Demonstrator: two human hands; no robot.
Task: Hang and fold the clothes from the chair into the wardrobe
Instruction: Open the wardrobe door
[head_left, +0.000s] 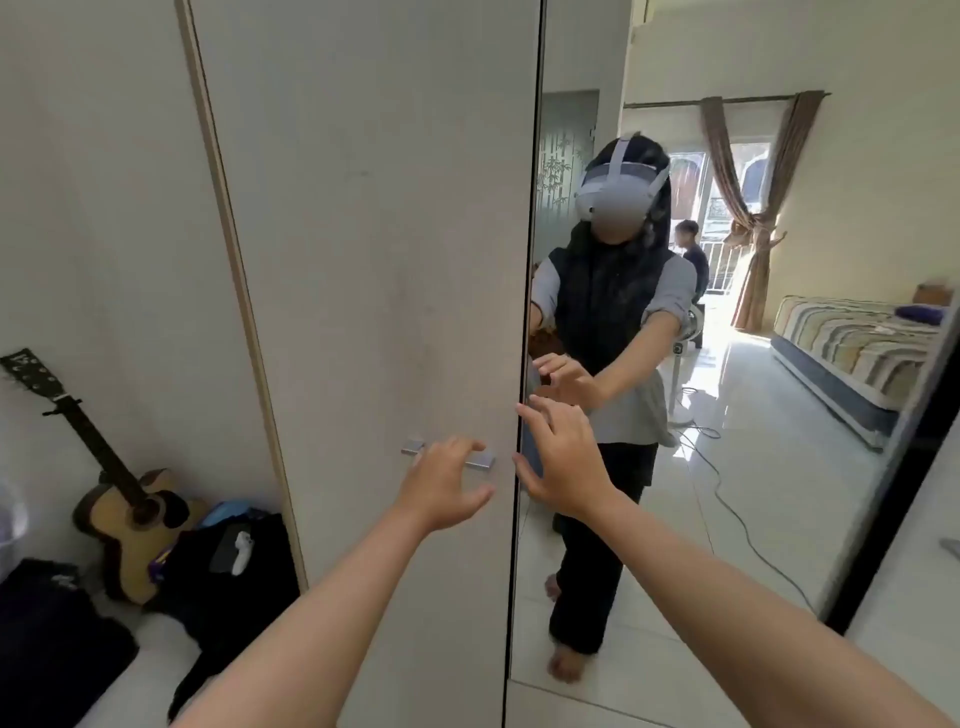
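The left hand (441, 480), fingers spread and holding nothing, is reached to the wardrobe door's handle (448, 455) at frame centre; the right hand (563, 460), likewise open, is set at the mirrored door's edge (522, 364) (presumably for opening). No chair is seen.

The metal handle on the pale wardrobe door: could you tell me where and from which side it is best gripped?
Grip the metal handle along its middle, where the left hand already reaches. It is a short horizontal bar standing off the pale wardrobe door, so fingers probably hook best over the top from the front, thumb beneath.
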